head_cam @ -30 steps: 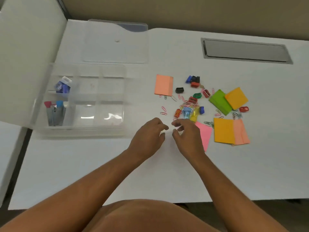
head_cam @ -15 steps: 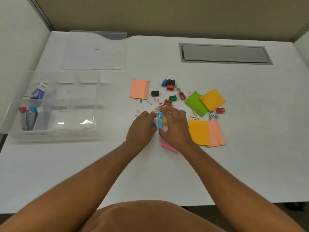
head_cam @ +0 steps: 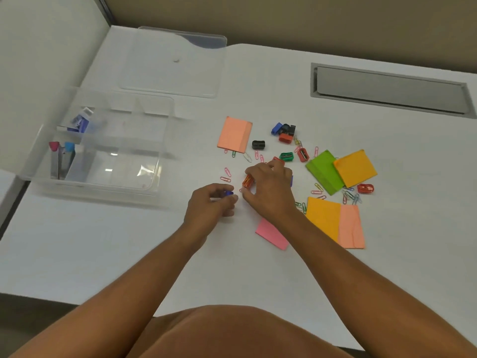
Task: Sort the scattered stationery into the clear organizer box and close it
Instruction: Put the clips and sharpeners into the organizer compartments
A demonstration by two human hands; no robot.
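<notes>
Stationery sits scattered on the white desk (head_cam: 387, 254), at roughly 1 o'clock from my hands: salmon sticky-note pad (head_cam: 234, 134), green pad (head_cam: 324, 171), orange pad (head_cam: 355, 168), and an orange-and-salmon pair (head_cam: 335, 222) at 3 o'clock. Pink pad (head_cam: 271, 235) is partly under my right wrist. Small plastic sharpeners cluster at 12 o'clock: black (head_cam: 258, 144), green (head_cam: 286, 156), red (head_cam: 303, 154), plus a blue/black/red clump (head_cam: 284, 131). Coloured paper clips (head_cam: 351, 196) are strewn between the pads; another red sharpener (head_cam: 365, 188) lies by them.

My left hand (head_cam: 210, 206) has its fingers curled, pinching a small blue piece (head_cam: 228, 193). My right hand (head_cam: 269, 188) is cupped over the pile, fingertips beside an orange sharpener (head_cam: 247, 181); I cannot tell if it grips anything. Hands are close, not touching.

Clear plastic organizer box (head_cam: 103, 151) is at 10 o'clock, open, well apart from the pile. Left compartments hold a blue-and-white item (head_cam: 82, 121) and upright pieces with pink and blue tops (head_cam: 60, 157); the other compartments look bare. Its clear lid (head_cam: 173, 60) lies flat at 11 o'clock. Grey cable hatch (head_cam: 389, 89) at 1 o'clock.
</notes>
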